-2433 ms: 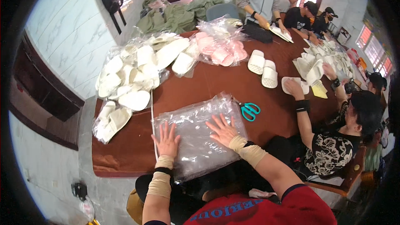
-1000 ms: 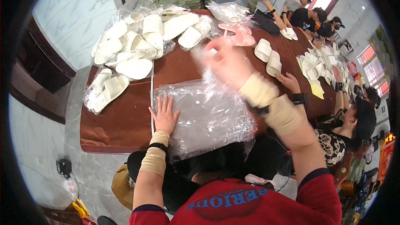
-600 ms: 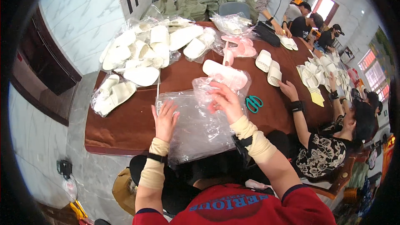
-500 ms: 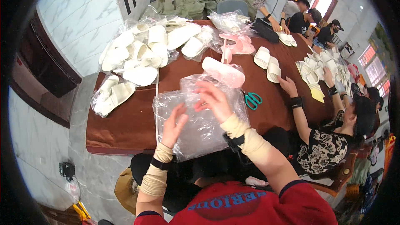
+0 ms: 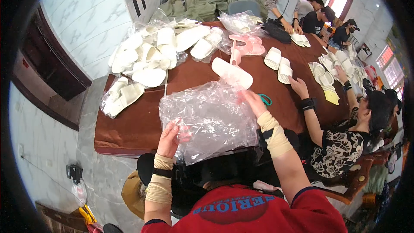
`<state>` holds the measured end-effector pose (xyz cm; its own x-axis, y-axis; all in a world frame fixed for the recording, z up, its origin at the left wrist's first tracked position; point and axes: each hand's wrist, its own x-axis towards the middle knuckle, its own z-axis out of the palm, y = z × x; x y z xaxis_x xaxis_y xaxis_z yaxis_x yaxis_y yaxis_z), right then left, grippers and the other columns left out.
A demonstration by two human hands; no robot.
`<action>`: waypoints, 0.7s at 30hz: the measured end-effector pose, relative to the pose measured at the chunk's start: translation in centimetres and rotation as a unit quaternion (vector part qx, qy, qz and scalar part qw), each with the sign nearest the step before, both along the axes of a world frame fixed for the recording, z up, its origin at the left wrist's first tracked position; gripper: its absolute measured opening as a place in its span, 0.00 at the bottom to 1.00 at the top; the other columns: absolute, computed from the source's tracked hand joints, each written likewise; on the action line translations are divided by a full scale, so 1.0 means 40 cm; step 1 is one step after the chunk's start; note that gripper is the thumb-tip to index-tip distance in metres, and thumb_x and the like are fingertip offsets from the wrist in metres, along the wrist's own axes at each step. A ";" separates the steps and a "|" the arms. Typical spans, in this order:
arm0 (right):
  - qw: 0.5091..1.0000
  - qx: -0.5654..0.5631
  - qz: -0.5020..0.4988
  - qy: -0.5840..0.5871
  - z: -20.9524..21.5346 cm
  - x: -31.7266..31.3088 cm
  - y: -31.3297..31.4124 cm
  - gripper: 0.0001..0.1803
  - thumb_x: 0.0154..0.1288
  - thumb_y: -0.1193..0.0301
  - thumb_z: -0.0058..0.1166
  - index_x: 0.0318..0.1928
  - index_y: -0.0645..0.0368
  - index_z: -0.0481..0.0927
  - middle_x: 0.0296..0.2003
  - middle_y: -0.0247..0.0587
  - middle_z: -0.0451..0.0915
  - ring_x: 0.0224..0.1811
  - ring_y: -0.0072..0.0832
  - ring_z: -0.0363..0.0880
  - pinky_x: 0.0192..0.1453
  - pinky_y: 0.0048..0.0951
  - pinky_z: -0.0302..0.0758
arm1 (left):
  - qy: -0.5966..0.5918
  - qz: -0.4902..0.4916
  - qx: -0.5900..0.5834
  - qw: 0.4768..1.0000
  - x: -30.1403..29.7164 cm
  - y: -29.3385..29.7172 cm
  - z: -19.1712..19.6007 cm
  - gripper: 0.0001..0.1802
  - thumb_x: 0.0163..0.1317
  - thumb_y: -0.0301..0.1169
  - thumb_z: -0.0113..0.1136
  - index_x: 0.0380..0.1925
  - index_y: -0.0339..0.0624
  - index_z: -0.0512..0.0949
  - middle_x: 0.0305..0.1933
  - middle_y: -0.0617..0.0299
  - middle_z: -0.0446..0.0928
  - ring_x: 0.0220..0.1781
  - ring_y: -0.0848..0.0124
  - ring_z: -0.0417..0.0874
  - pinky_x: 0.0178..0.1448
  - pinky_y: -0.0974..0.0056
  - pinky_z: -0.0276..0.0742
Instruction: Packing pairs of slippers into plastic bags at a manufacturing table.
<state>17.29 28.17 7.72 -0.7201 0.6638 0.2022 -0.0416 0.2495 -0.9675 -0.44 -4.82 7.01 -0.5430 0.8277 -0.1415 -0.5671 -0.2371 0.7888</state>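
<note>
Both hands, left (image 5: 170,133) and right (image 5: 255,102), pinched a crinkled clear bag (image 5: 209,118) above bagged white slippers (image 5: 146,60).

The clear plastic bag (image 5: 209,121), which lay flat on the brown worktop (image 5: 138,125) under both spread palms, has been lifted off it and is now held up in the air, crumpled and bulging. The left hand (image 5: 172,133), pressed flat on the bag before, has been raised and closed in a grip on the bag's near left edge. The right hand (image 5: 255,102), which was swung high over the worktop a second ago, has been brought back down to the bag's upper right edge. A pale pink slipper (image 5: 232,72) has been brought to just behind the bag, where none lay earlier.
</note>
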 end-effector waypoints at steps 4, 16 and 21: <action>0.999 -0.020 -0.050 0.004 0.066 0.056 -0.131 0.11 0.67 0.68 0.56 0.43 0.63 0.75 0.29 0.30 0.78 0.28 0.16 0.74 0.32 0.26 0.73 | 0.120 0.105 -0.100 0.982 -0.047 -0.001 -0.030 0.15 0.71 0.32 0.50 0.54 0.39 0.72 0.31 0.62 0.79 0.27 0.72 0.82 0.26 0.68 0.79; 0.975 0.013 -0.110 -0.192 -0.105 0.112 -0.210 0.17 0.66 0.74 0.52 0.54 0.52 0.69 0.19 0.38 0.78 0.17 0.25 0.77 0.23 0.29 0.74 | 0.801 0.119 -0.371 0.454 -0.035 0.080 -0.032 0.33 0.62 0.37 0.59 0.68 0.56 0.63 0.78 0.58 0.47 0.79 0.53 0.45 0.73 0.33 0.44; 0.980 -0.056 -0.078 -0.177 -0.147 0.105 -0.211 0.21 0.66 0.73 0.53 0.58 0.50 0.67 0.19 0.37 0.79 0.17 0.29 0.79 0.24 0.31 0.74 | 0.647 0.052 -0.470 0.598 -0.205 0.010 -0.162 0.40 0.61 0.45 0.60 0.72 0.57 0.56 0.79 0.60 0.41 0.79 0.49 0.42 0.67 0.24 0.44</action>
<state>21.48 19.74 1.84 -0.6195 0.7754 -0.1220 0.3308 0.1170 -0.9364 -8.66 -4.40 0.52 -0.7434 0.6644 0.0770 0.6415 0.6758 0.3629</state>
